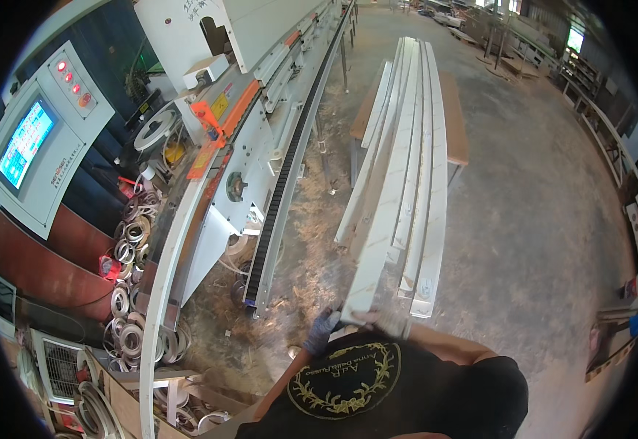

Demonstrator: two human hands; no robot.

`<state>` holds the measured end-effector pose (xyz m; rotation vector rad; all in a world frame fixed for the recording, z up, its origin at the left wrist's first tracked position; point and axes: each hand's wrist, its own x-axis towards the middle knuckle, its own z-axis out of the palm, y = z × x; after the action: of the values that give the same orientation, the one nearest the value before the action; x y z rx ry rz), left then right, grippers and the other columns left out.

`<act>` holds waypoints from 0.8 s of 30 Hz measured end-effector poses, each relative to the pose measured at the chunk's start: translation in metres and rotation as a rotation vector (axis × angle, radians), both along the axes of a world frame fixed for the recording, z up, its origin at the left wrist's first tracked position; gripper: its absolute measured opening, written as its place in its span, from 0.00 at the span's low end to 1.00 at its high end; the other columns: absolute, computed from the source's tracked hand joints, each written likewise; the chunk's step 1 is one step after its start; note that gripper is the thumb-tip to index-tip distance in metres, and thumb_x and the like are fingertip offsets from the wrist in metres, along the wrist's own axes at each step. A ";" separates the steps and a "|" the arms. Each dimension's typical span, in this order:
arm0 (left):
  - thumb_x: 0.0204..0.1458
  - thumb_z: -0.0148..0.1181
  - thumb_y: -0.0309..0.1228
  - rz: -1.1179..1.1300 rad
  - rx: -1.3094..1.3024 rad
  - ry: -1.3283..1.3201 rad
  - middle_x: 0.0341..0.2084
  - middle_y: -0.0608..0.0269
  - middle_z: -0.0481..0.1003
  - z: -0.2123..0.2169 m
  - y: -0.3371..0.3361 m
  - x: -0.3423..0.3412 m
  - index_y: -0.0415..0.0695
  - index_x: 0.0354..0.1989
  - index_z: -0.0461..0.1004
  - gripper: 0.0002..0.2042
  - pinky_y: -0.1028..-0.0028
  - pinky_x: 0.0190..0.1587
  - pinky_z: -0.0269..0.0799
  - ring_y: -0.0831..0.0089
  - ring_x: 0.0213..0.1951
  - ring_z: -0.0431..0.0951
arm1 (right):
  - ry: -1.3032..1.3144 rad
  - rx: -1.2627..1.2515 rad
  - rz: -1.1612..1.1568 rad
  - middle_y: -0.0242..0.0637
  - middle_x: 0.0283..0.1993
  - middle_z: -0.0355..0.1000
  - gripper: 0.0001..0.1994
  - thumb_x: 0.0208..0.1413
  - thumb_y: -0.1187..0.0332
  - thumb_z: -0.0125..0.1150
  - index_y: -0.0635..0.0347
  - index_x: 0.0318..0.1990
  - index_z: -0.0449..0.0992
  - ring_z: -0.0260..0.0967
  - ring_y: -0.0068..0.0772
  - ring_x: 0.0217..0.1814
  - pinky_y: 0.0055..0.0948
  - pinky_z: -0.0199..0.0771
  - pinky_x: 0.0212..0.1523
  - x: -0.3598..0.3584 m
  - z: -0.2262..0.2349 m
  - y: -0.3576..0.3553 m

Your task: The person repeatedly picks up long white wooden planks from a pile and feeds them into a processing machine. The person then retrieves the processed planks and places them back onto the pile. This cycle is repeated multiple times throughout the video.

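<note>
A long white panel strip (385, 212) runs away from me, its near end held low in front of my chest. My left hand (322, 331), in a dark blue glove, grips the strip's near left corner. In a light glove, my right hand (386, 322) holds the near end from the right. Under and beside it lies a stack of similar long white strips (423, 168) on a wooden bench (456, 124). My black shirt fills the bottom of the view.
A long edge-banding machine (260, 110) with a black conveyor chain (284, 183) stands to the left. Its control panel has a lit screen (25, 143). Several rolls of edge tape (132, 234) lie below it. Sawdust covers the concrete floor (538, 219).
</note>
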<state>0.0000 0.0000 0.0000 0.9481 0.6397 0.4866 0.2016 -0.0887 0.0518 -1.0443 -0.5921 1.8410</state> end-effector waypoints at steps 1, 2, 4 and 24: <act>0.58 0.55 0.36 -0.011 0.038 0.017 0.51 0.58 0.70 0.009 0.001 -0.001 0.39 0.61 0.62 0.24 0.70 0.50 0.72 0.71 0.48 0.73 | -0.239 0.116 0.146 0.34 0.43 0.76 0.23 0.56 0.53 0.62 0.55 0.55 0.74 0.72 0.27 0.37 0.25 0.75 0.41 -0.008 0.008 0.006; 0.59 0.53 0.34 -0.021 0.076 0.035 0.49 0.58 0.71 0.016 0.003 -0.003 0.38 0.59 0.64 0.21 0.72 0.49 0.72 0.71 0.47 0.73 | -0.427 0.090 0.220 0.32 0.40 0.75 0.23 0.57 0.52 0.60 0.59 0.52 0.74 0.70 0.23 0.37 0.23 0.73 0.40 -0.018 0.019 0.010; 0.58 0.54 0.34 0.040 -0.149 0.030 0.48 0.57 0.72 0.016 -0.026 -0.011 0.35 0.58 0.65 0.22 0.72 0.48 0.73 0.70 0.46 0.74 | -0.383 0.074 0.325 0.31 0.39 0.73 0.22 0.59 0.51 0.57 0.59 0.51 0.74 0.68 0.21 0.41 0.24 0.70 0.41 -0.023 0.012 -0.007; 0.52 0.58 0.47 1.060 -0.016 0.258 0.43 0.57 0.76 0.075 -0.271 -0.414 0.38 0.51 0.71 0.26 0.70 0.42 0.77 0.66 0.42 0.78 | 0.368 -0.157 -0.612 0.40 0.51 0.71 0.19 0.59 0.58 0.57 0.59 0.52 0.66 0.69 0.41 0.54 0.44 0.73 0.55 -0.033 0.009 0.129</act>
<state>-0.4144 -0.2712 0.0755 0.5936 1.3782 1.2983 0.1681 0.0405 0.0608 -0.8329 0.0945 1.4840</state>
